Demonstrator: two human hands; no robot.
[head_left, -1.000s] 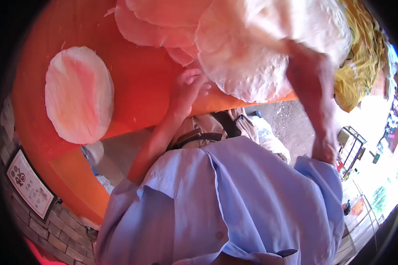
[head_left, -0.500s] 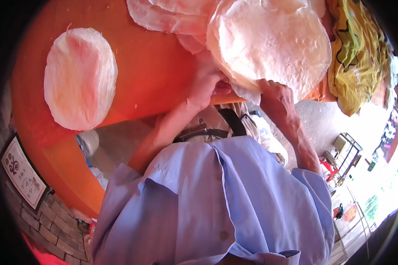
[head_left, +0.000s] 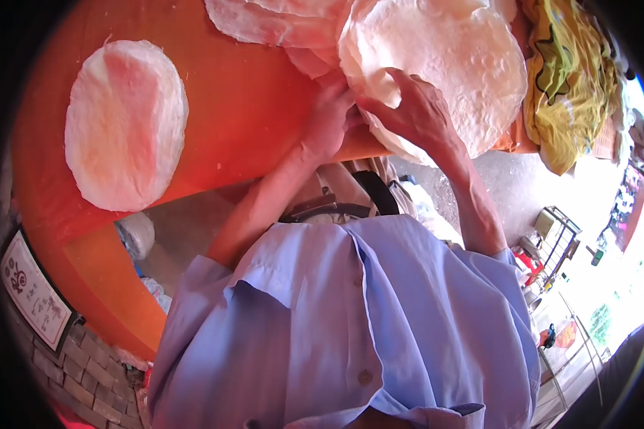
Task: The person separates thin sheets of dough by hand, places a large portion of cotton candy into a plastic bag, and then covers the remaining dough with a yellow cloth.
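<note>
While the right hand (head_left: 421, 113) arches its thumb and forefinger over the near rim of one large round sheet (head_left: 465, 57), the left hand (head_left: 329, 118) is close beside it, its fingers blurred and partly hidden; whether either set pinches the rim, I cannot tell. The step in hand looks like handling the sheet's edge, and the next move seems to call for a light, even grip. Beyond the left fingers lie at least two overlapping sheets (head_left: 279, 21); well to their left, one oval pile (head_left: 125, 125), layers uncountable, sits on the orange tabletop (head_left: 243, 107). One yellow cloth (head_left: 576, 86) lies right of the right fingers.
</note>
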